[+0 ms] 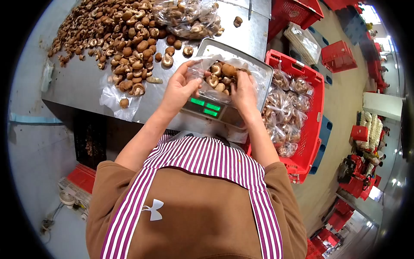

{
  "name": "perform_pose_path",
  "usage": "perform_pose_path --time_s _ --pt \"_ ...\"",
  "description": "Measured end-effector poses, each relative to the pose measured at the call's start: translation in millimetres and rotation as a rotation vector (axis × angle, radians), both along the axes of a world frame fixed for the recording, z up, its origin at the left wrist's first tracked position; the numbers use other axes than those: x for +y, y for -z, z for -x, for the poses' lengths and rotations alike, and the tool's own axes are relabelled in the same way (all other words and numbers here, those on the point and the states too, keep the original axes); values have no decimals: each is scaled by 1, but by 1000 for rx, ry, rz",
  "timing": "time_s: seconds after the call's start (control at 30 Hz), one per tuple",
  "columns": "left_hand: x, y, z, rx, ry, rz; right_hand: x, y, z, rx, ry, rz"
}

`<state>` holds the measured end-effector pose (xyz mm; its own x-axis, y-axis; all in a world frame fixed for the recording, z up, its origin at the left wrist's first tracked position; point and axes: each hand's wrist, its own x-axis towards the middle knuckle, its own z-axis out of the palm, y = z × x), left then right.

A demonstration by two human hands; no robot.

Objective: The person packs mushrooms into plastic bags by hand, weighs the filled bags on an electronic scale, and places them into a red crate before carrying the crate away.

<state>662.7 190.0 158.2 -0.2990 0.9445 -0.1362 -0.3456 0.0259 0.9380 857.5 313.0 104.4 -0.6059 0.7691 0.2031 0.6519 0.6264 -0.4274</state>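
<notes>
On a metal scale with a green lit display lies a clear plastic bag with brown shiitake mushrooms in it. My left hand pinches the bag's left edge between thumb and fingers. At the bag's right side, my right hand reaches in with curled fingers among the mushrooms; its fingertips are partly hidden, and what they grip cannot be made out.
A large heap of loose mushrooms covers the table's left part, beside filled bags. Another plastic bag lies at the front edge with a mushroom on it. To the right, a red crate holds several packed bags.
</notes>
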Motion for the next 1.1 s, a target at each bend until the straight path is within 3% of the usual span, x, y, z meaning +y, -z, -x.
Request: perform_pose_path --time_s 0.33,0.5,0.67,0.77,0.97,1.1 --pt "0 27 2 171 -76 -84 -7 -9 7 103 42 19" --pt "-6 17 4 60 -128 -15 -9 -12 19 157 -38 66" --pt "2 -19 -1 46 -122 -158 -7 -15 41 180 -38 -61" --pt "3 -11 1 4 -119 -177 -2 -17 50 195 -74 -127" --pt "-11 3 4 -33 -183 -145 -14 -13 66 -17 -314 -169" --pt "-14 1 3 -46 -160 -157 -19 7 77 -217 -280 -156"
